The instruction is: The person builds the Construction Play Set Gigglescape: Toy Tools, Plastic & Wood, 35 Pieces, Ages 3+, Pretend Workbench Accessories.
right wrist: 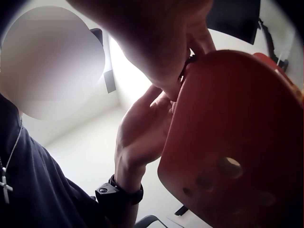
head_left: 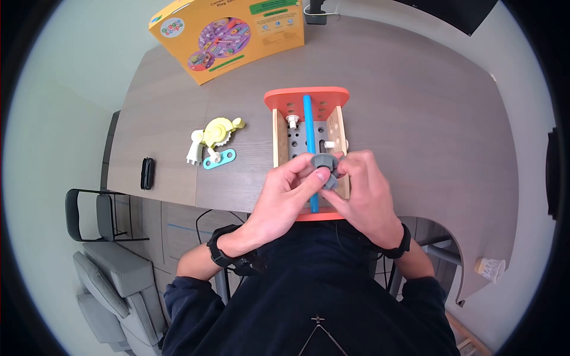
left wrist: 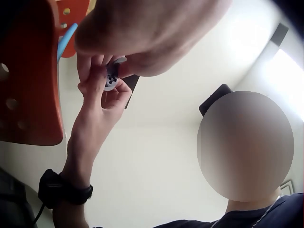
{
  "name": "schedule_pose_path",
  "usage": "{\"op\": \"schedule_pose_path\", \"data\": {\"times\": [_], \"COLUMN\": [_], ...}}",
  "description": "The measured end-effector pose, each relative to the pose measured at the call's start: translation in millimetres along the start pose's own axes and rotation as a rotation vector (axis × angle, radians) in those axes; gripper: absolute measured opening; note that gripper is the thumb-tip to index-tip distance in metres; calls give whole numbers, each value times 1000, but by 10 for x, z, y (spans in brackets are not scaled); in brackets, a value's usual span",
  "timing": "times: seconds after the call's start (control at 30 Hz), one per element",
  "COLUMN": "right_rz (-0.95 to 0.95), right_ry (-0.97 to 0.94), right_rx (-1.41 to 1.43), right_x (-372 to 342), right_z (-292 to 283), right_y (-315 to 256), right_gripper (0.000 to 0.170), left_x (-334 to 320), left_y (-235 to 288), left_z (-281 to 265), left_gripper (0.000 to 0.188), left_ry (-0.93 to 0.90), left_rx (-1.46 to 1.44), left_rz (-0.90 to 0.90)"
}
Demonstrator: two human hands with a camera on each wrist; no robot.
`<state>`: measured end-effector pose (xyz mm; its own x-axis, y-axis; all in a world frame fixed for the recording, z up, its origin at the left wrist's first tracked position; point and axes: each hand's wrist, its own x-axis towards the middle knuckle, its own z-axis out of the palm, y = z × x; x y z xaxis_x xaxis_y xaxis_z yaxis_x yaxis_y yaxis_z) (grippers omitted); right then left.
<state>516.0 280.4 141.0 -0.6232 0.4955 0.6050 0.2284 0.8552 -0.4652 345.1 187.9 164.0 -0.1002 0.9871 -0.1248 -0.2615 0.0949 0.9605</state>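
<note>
Both hands meet above a wooden toy box with red end panels (head_left: 306,96) and a blue rod (head_left: 309,121) running along it. The left hand (head_left: 284,193) pinches a grey plastic piece (head_left: 325,161) with a round flange between thumb and fingers. From the other side, the right hand (head_left: 369,199) grips a smaller grey part (head_left: 331,181) at the same spot; whether the two parts are joined cannot be told. In the left wrist view the grey piece (left wrist: 111,82) shows a cross-shaped recess. A red panel (right wrist: 228,118) hides most of the fingertips in the right wrist view.
White pegs (head_left: 292,121) sit inside the box. Left of it lie a yellow toy assembly (head_left: 218,132) and a turquoise link (head_left: 227,156). A black case (head_left: 148,173) is farther left, a yellow carton (head_left: 249,35) stands behind, and a paper cup (head_left: 490,269) is at the right edge.
</note>
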Motion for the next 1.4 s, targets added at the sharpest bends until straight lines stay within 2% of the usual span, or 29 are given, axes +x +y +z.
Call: {"op": "schedule_pose_path", "data": {"times": [0.1,0.2,0.23,0.27,0.37,0.4,0.43,0.53,0.57,0.63,0.73,0.83,0.93,1.07,1.2,1.3,1.4], "right_rz": [-23,70,153,234,518,617,714,927,1013,1017,1038,1053,1069,1069,1060,1025,1007], "right_ry": [25,-49,-23,2,52,91,132,-11,-58,-183,-296,-331,-328,-300,-292,-305,-339], "right_rx": [-50,-109,-32,46,367,515,664,871,920,949,992,1036,1074,1126,1165,1160,1135], "right_x": [19,-8,-25,-40,-194,-286,-386,-699,-777,-919,-1013,-1053,-1058,-1087,-1069,-1101,-1086], "right_z": [-32,-106,-126,-150,-245,-230,-220,-206,-162,-28,81,180,237,250,246,263,268], "right_y": [39,50,73,110,336,450,569,879,938,976,991,1033,1021,1027,1024,1051,1045], "right_gripper": [49,44,41,39,29,28,28,31,32,35,36,38,39,41,42,42,40], "left_x": [59,144,171,176,178,182,208,360,412,506,605,706,851,941,997,998,1022], "left_y": [-7,-36,-48,0,122,187,188,-18,-48,-94,-253,-339,-473,-564,-514,-589,-514], "left_z": [-16,-69,-86,-101,-302,-346,-413,-643,-652,-633,-638,-613,-589,-532,-430,-419,-321], "left_gripper": [32,31,30,26,27,30,30,34,34,35,33,28,27,31,32,27,27], "left_ry": [-25,-29,-22,3,82,86,33,-119,-179,-302,-443,-551,-597,-586,-653,-625,-568], "left_rx": [41,52,41,151,789,864,980,1259,1363,1568,1711,1737,1638,1455,1316,1121,1082], "left_rz": [-2,11,18,26,149,74,122,286,273,247,357,255,195,267,116,102,-92]}}
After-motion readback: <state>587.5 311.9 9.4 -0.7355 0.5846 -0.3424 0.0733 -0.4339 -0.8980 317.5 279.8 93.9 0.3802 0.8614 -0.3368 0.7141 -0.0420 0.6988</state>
